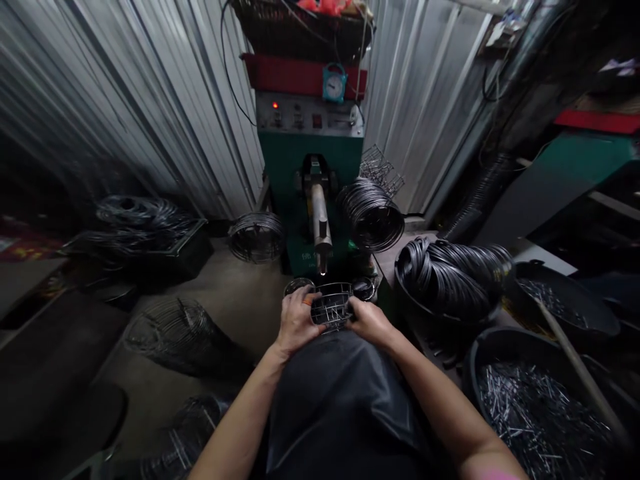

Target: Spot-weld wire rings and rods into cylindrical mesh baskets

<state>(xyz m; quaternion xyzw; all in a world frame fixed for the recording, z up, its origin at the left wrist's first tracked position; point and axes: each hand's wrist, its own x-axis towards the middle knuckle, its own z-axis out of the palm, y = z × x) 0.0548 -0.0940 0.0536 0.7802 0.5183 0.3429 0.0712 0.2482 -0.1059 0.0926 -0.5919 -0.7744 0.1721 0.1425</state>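
A small wire basket (pixel 334 308) made of thin metal rods is held between my two hands, just above the dark apron on my lap. My left hand (pixel 299 317) grips its left side, with an orange band on one finger. On the right side, my right hand (pixel 369 321) has its fingers closed round the rim. Straight beyond the basket, the metal arm of a green welding machine (pixel 321 230) points toward me, its tip a short way above and apart from the wire. Round containers partly show on either side of the basket.
Wire ring bundles hang left (pixel 257 237) and right (pixel 373 212) of the machine. A tub of coiled wire (pixel 450 277) and a tub of short rods (pixel 540 413) stand at right. Stacked wire rings (pixel 180 337) lie on the left floor. A teal clock (pixel 334 83) hangs above.
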